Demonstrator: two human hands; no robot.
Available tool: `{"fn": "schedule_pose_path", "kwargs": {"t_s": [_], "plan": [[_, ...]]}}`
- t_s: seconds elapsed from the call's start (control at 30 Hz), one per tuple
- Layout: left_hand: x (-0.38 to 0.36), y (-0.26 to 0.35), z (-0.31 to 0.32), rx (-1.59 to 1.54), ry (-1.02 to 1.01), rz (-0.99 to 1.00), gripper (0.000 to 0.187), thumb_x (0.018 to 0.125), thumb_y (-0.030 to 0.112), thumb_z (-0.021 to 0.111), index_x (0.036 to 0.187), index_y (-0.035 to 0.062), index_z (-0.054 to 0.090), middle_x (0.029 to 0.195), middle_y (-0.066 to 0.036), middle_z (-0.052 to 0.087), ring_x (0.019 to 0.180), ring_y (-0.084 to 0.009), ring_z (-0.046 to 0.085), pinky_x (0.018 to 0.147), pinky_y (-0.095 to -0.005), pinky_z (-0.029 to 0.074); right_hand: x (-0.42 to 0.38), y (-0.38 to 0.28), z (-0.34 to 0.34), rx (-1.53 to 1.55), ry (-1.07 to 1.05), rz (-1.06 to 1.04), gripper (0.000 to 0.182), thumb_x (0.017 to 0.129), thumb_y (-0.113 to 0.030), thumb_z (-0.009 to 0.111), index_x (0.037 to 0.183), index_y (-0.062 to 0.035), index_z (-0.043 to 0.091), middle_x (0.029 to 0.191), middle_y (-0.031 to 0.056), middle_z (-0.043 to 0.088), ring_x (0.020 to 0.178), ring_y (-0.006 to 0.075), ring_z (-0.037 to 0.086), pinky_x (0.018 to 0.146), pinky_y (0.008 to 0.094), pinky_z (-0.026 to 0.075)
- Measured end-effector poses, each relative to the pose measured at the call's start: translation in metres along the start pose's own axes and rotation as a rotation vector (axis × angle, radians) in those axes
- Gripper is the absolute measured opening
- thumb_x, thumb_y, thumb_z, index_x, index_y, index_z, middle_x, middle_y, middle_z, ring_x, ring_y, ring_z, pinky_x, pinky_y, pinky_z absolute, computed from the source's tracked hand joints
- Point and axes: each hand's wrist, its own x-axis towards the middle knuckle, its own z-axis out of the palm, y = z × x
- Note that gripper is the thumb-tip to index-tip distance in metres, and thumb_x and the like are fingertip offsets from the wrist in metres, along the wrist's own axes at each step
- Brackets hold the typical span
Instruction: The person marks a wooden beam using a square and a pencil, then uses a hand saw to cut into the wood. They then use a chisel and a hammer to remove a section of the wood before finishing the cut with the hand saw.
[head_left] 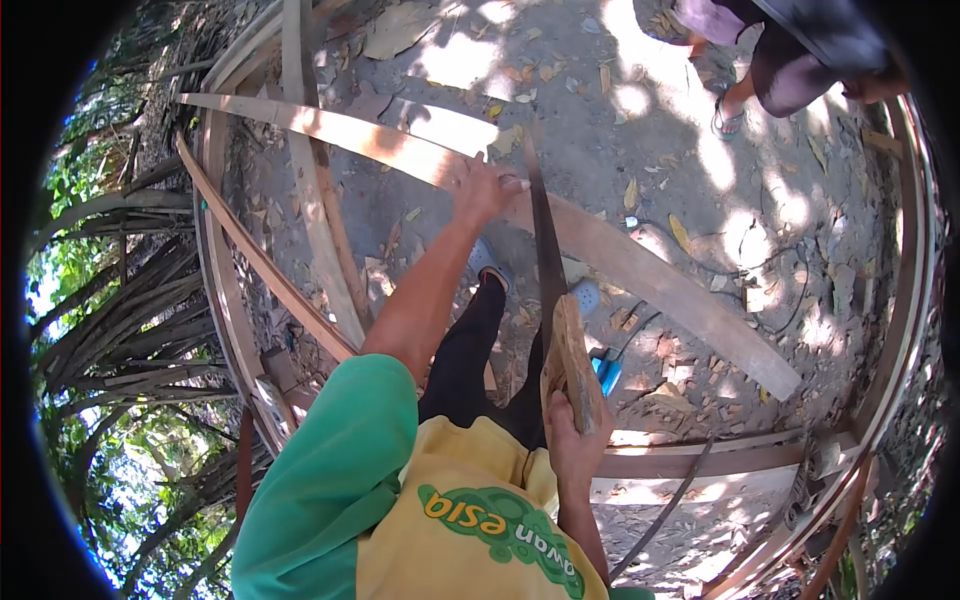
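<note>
A long, flat wooden plank lies slantwise in front of me, from the upper left to the right. My left hand rests on its upper middle part, fingers spread over the wood. My right hand is wrapped round the wooden handle of a handsaw. The dark saw blade points away from me and crosses the plank just right of my left hand. Whether its teeth touch the wood I cannot tell.
Curved wooden beams stand at the left, with a thin strip leaning beside them. A blue tool with a cord lies beyond my right hand. Another person is at the upper right. Roots and foliage border the left.
</note>
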Motion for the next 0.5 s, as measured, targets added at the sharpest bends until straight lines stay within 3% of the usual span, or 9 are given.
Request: {"fn": "schedule_pose_path", "kwargs": {"t_s": [0.03,0.13,0.23,0.37,0.5], "plan": [[-0.006,0.0,0.003,0.023,0.031,0.012,0.048,0.084,0.056,0.071,0.115,0.019,0.076,0.142,-0.031,0.051,0.142,-0.0436,0.037,0.122,-0.0569,0.013,-0.003,-0.002,-0.002,-0.001,-0.001,0.032,0.055,0.088,0.003,0.06,0.142,0.0015,0.053,0.114,0.0088,0.069,0.079,0.0081,0.06,0.07,0.0237,0.052],[-0.005,-0.001,0.005,0.015,0.032,0.024,0.048,0.084,0.057,0.071,0.115,0.0197,0.077,0.14,-0.03,0.053,0.141,-0.045,0.037,0.122,-0.0583,0.013,-0.001,-0.004,-0.002,-0.023,0.001,0.022,0.054,0.088,0.004,0.059,0.142,0.0017,0.054,0.113,0.0103,0.07,0.086,0.0108,0.064,0.078,0.0264,0.053],[-0.003,-0.004,0.007,0.002,-0.067,-0.022,0.043,0.081,0.053,0.075,0.116,0.0271,0.076,0.157,-0.025,0.034,0.147,-0.0529,0.019,0.113,-0.072,0.025,0.025,0.011,0.012,-0.035,0.003,-0.082,0.053,0.088,0.003,0.059,0.141,0.0016,0.054,0.113,0.0123,0.071,0.094,0.0133,0.066,0.086,0.0291,0.052],[0.003,-0.005,0.0,-0.003,-0.102,0.067,0.044,0.08,0.054,0.075,0.114,0.0262,0.077,0.156,-0.025,0.035,0.145,-0.0546,0.021,0.111,-0.0729,0.027,0.069,0.01,0.039,0.046,-0.009,-0.079,0.052,0.088,0.0,0.059,0.141,0.0011,0.055,0.115,0.0143,0.071,0.1,0.0148,0.067,0.091,0.0302,0.052],[-0.003,0.005,0.001,0.011,-0.055,-0.062,0.047,0.079,0.056,0.076,0.116,0.0268,0.076,0.157,-0.022,0.034,0.146,-0.0528,0.02,0.112,-0.072,0.027,0.067,0.008,0.036,0.003,0.008,-0.086,0.053,0.089,-0.002,0.059,0.141,-0.0003,0.055,0.115,0.015,0.071,0.101,0.0152,0.067,0.091,0.0307,0.052]]}}
